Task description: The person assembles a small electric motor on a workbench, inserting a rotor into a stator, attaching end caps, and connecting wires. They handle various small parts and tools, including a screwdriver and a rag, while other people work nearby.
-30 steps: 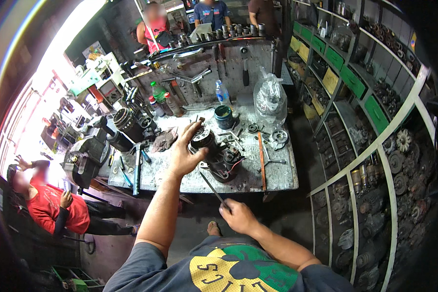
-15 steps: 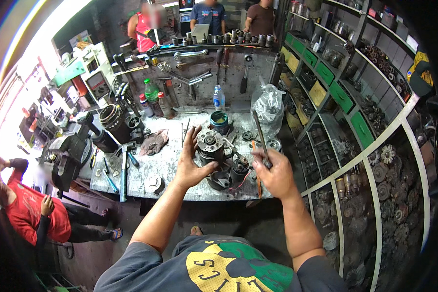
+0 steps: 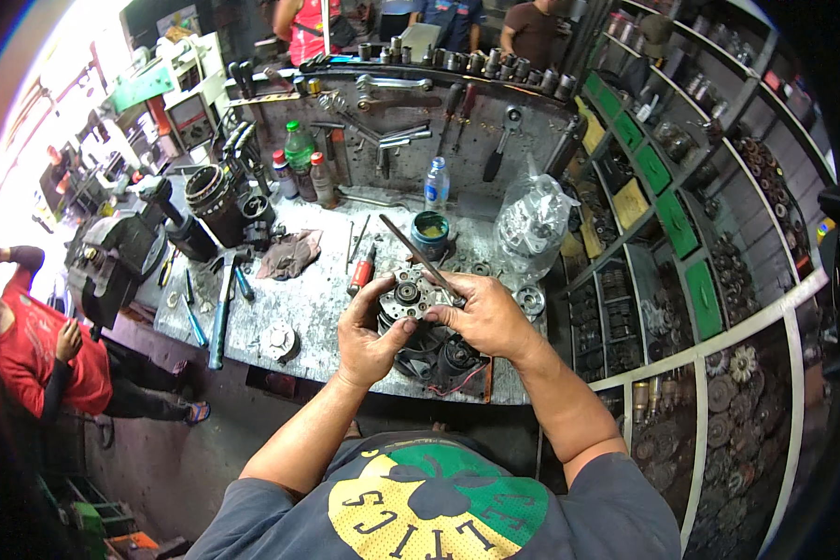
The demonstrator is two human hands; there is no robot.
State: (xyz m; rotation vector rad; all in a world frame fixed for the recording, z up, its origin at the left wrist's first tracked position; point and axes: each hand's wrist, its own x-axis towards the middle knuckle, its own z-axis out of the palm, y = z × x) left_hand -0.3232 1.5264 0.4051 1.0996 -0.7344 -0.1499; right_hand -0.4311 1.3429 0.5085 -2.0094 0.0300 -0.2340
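My left hand (image 3: pixel 369 338) grips the left side of a round grey metal motor housing (image 3: pixel 411 297) held just above the workbench (image 3: pixel 299 303). My right hand (image 3: pixel 481 315) holds the housing's right side and also a long thin metal rod (image 3: pixel 418 250) that slants up and left from its fingers over the housing. Below the housing lies a dark motor part with red wires (image 3: pixel 443 355) on the bench's front edge.
On the bench lie a hammer (image 3: pixel 219 303), a red-handled screwdriver (image 3: pixel 361 273), a rag (image 3: pixel 289 254), a teal tin (image 3: pixel 430 231), bottles (image 3: pixel 299 151) and a plastic bag of parts (image 3: pixel 530 224). A vise (image 3: pixel 112 261) sits left. Shelves of parts stand right. A person in red (image 3: pixel 33 341) crouches left.
My right hand came up from below the bench, took the thin rod and joined the left hand on the housing. The housing is now held nearer to me.
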